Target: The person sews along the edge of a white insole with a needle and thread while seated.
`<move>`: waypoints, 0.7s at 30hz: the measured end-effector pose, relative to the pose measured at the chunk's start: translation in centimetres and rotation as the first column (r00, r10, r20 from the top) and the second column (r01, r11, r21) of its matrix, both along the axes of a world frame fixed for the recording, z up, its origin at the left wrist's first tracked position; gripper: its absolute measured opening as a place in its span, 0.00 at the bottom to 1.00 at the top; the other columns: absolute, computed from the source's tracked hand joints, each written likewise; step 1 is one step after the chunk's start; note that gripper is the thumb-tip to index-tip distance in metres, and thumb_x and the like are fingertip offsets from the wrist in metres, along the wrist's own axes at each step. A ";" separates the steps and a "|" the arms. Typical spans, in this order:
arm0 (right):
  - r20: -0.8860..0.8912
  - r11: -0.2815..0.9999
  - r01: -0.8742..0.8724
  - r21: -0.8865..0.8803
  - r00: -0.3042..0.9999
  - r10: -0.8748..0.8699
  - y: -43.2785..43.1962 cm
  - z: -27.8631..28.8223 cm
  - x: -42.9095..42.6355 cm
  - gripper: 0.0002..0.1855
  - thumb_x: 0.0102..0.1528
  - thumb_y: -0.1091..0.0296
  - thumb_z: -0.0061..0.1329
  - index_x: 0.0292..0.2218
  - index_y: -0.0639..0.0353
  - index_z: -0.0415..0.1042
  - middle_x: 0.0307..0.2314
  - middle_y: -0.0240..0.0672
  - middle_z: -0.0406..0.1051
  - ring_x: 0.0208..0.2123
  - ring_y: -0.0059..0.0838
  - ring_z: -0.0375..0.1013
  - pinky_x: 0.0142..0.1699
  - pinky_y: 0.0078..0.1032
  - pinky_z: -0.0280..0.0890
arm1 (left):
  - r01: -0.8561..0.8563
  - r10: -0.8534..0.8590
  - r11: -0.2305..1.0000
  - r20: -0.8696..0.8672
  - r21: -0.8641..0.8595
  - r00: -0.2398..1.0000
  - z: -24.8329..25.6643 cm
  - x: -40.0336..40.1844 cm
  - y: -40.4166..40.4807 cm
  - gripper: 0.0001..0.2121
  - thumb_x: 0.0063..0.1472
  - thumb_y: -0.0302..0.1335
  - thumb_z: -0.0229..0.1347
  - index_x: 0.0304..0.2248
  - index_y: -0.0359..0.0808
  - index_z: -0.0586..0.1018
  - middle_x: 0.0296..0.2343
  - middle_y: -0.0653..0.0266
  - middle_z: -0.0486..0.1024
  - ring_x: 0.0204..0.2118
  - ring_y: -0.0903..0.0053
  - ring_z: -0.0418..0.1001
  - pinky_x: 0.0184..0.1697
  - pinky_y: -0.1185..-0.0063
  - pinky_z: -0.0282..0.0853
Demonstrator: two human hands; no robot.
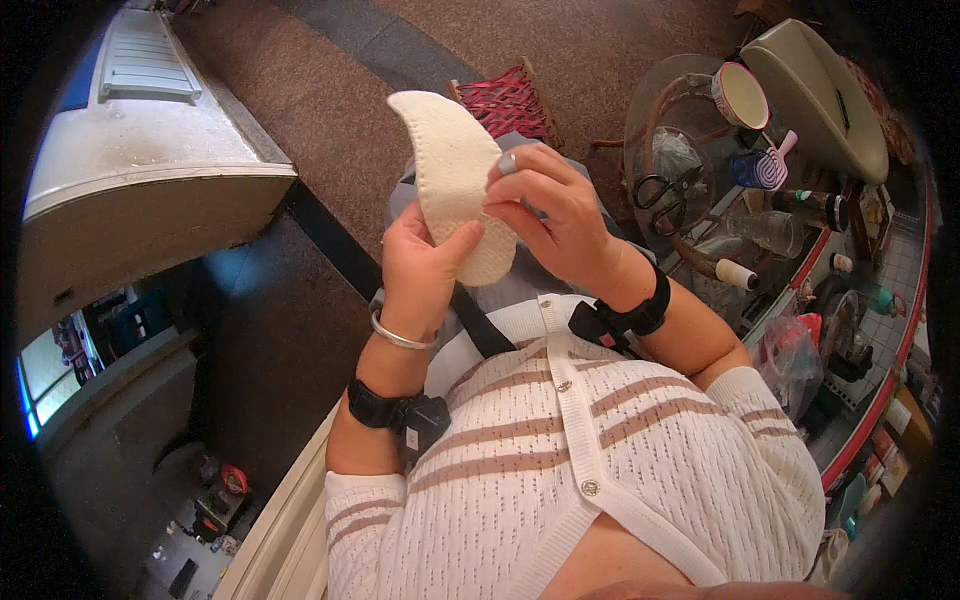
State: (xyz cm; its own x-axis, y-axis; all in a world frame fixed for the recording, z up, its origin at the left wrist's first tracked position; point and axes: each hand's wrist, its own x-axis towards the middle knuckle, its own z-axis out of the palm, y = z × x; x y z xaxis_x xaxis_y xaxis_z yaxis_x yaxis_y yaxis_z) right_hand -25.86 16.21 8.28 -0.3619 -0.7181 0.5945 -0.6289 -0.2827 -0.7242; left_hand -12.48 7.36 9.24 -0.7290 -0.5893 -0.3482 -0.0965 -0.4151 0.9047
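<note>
A cream-coloured fabric insole [454, 161], with stitches along its curved left edge, is held up over my lap. My left hand [431, 255] grips its lower part, the thumb lying across the face. At the insole's right edge is my right hand [544, 202], its thumb and index finger pinched together; whether a needle or thread is between them is too small to tell. A ring sits on a finger of that hand.
A small stool with woven red straps [506, 105] stands beyond the insole. On the right, a round glass table [641, 97] holds black-handled scissors [667, 196], a bowl [740, 96], a thread spool [736, 274] and a glass jar [769, 231]. A white-topped cabinet [157, 180] is at left.
</note>
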 end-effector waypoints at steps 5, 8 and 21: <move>0.755 0.968 -0.251 -0.034 0.628 0.189 1.2 1.2 -0.4 0.04 0.53 0.72 0.40 0.31 0.62 0.63 0.19 0.28 0.65 0.25 0.16 0.66 0.28 0.15 0.61 | -0.052 0.059 0.991 0.056 -0.123 0.997 -1.6 0.2 -0.6 0.11 0.48 0.17 0.52 0.34 0.27 0.72 0.30 0.63 0.73 0.29 0.83 0.70 0.34 0.85 0.65; 0.833 0.973 -0.213 -0.085 0.520 0.186 4.0 5.0 -3.1 0.05 0.54 0.71 0.38 0.33 0.63 0.60 0.20 0.28 0.64 0.21 0.13 0.63 0.24 0.10 0.58 | -0.165 0.192 0.958 0.099 -0.235 0.976 -4.0 1.3 -1.7 0.08 0.48 0.18 0.53 0.31 0.27 0.73 0.27 0.63 0.73 0.27 0.83 0.71 0.32 0.85 0.65; 0.627 0.955 0.218 -0.199 0.777 -0.046 15.7 10.9 -10.2 0.08 0.53 0.67 0.42 0.32 0.63 0.63 0.19 0.27 0.52 0.19 0.15 0.45 0.22 0.17 0.43 | -0.102 0.180 0.938 0.214 -0.332 0.960 -6.5 1.7 -4.0 0.08 0.47 0.19 0.54 0.30 0.26 0.74 0.27 0.64 0.73 0.28 0.84 0.70 0.32 0.87 0.64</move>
